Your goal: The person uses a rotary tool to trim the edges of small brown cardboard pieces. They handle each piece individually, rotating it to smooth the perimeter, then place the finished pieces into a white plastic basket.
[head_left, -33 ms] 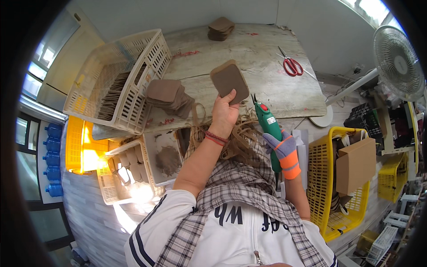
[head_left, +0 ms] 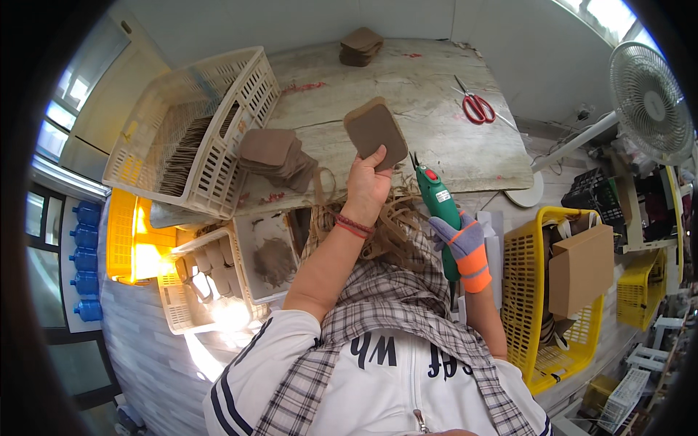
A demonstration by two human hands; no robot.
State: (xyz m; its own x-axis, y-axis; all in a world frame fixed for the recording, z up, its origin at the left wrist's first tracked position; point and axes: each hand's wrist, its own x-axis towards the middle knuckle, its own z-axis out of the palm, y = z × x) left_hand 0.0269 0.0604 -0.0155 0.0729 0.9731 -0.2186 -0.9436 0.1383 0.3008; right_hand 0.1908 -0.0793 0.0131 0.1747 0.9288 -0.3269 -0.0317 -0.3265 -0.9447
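Between thumb and fingers, my bare left hand [head_left: 369, 182] grips a brown square pad with rounded corners [head_left: 375, 131], held up over the near part of the table. My right hand [head_left: 465, 243], in a grey and orange glove, is wrapped round a pair of green electric scissors [head_left: 439, 196] with a red button. Its dark narrow blades point away from me, just right of the pad and apart from it. Curled brown trimmed strips [head_left: 392, 229] lie on my plaid apron below the left hand. A stack of similar brown pads [head_left: 273, 152] sits left of that hand.
On the worn table [head_left: 429, 94] stand a cream crate [head_left: 247, 94] holding a row of pads, a small far stack [head_left: 361, 45] and red-handled scissors [head_left: 478, 109]. A yellow basket [head_left: 523, 291] with a cardboard box [head_left: 582, 272] is at my right, a fan [head_left: 647, 105] beyond.
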